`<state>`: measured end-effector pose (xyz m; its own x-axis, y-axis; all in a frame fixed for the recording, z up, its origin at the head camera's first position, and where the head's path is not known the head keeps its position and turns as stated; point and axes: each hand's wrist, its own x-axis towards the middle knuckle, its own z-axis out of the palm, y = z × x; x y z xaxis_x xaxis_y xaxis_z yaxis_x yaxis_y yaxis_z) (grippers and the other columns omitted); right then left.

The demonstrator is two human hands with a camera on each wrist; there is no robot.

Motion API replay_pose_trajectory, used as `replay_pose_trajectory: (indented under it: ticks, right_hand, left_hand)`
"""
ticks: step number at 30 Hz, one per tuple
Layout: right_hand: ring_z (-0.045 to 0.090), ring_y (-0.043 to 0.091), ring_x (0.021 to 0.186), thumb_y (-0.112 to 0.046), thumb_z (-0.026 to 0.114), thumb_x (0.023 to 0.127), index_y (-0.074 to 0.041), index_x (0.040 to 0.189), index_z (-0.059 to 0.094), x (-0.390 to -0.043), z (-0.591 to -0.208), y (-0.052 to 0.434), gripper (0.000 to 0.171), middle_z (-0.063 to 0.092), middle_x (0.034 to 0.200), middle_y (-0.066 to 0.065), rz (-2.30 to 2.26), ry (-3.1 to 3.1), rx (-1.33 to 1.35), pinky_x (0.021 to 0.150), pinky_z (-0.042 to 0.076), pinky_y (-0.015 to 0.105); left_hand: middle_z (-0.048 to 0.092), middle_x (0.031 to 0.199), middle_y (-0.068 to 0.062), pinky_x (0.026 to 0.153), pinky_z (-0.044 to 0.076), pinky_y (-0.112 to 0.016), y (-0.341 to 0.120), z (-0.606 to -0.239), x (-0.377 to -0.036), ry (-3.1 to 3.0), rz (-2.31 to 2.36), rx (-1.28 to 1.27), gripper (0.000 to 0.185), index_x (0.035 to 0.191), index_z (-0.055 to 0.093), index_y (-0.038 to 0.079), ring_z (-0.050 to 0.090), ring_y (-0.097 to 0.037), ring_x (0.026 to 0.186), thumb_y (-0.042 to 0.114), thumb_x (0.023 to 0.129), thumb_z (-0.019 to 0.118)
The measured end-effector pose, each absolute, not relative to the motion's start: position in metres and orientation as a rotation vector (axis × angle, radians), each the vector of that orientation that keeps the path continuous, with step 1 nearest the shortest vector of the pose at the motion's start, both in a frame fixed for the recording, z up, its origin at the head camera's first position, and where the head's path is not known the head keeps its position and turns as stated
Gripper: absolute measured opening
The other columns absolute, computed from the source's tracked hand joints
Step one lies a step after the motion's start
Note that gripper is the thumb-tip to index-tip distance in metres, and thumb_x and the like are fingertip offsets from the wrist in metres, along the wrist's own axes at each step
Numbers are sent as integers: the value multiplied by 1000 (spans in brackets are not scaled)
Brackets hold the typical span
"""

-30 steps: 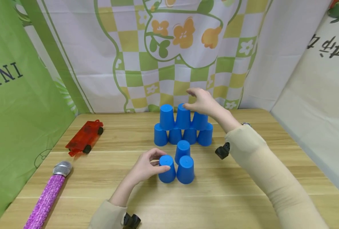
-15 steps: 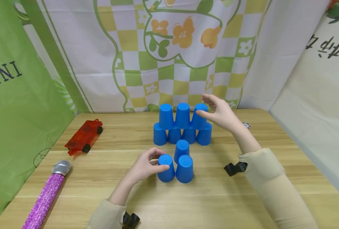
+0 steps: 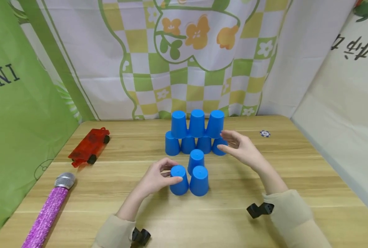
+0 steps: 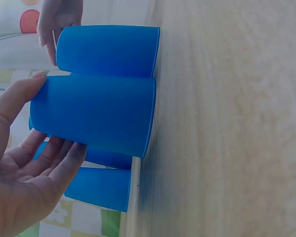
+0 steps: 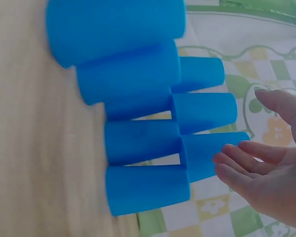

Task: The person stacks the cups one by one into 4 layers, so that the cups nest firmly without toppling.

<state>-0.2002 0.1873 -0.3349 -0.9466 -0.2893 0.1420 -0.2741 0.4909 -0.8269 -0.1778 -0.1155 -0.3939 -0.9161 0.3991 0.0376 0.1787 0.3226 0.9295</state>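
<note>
- The near-left blue cup point(image 3: 179, 180) is standing upside down on the worktop point(image 3: 233, 206), touching a second cup point(image 3: 199, 181) on its right, with a third cup point(image 3: 196, 161) just behind the pair.
- The left hand point(image 3: 155, 179) is grasping that near-left cup, its fingers point(image 4: 49, 165) curling round the side and the thumb lying over the top.
- A careless pull here is likely to drag or tip the touching neighbour.
- The right hand point(image 3: 242, 148) is hovering released, fingers straight and holding nothing, just beside the right end of the two-tier cup wall point(image 3: 197, 132).
- That is the main hazard: a brush against the lower right cup point(image 3: 218, 146) could bring down the upper row balancing on it.
- The red toy car point(image 3: 89, 146), the purple microphone point(image 3: 47, 213) and a small round token point(image 3: 265, 133) are lying well apart.
</note>
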Motion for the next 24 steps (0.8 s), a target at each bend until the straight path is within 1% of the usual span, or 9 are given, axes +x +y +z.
replay_pose_trajectory:
  ticks: [3,7,11,17,24]
  right_hand:
    - [44,39,129,-26,62,91,3,138,39,-193,-343,186,60,45,140,23,-1462,2681,-515,106,39,50]
    - [49,38,125,-22,67,88,6,133,45,-187,-353,182,58,50,134,24,-1419,2639,-576,105,41,48]
    - [53,36,121,-18,71,84,4,128,50,-184,-361,175,54,56,128,22,-1398,2579,-654,103,43,46]
    - [56,34,117,-22,74,81,3,125,54,-179,-369,165,54,58,124,21,-1404,2526,-733,101,46,45]
    - [60,32,112,-20,75,80,0,121,57,-173,-380,156,49,63,118,15,-1402,2562,-838,96,50,44]
  left_hand:
    - [62,118,-11,97,50,-43,-115,-393,-178,2385,1635,529,44,114,58,7,60,-29,111,23,78,77]
    - [62,118,-10,97,50,-44,-115,-392,-177,2391,1635,512,44,114,59,8,59,-28,111,23,78,77]
    - [62,118,-10,97,50,-44,-115,-390,-176,2391,1633,503,44,115,59,8,59,-28,112,24,78,77]
    - [61,120,-13,97,49,-45,-115,-391,-178,2381,1623,540,45,116,57,5,58,-31,113,25,80,76]
    - [62,118,-11,97,49,-44,-115,-391,-178,2390,1626,510,43,114,59,7,59,-28,112,23,78,77]
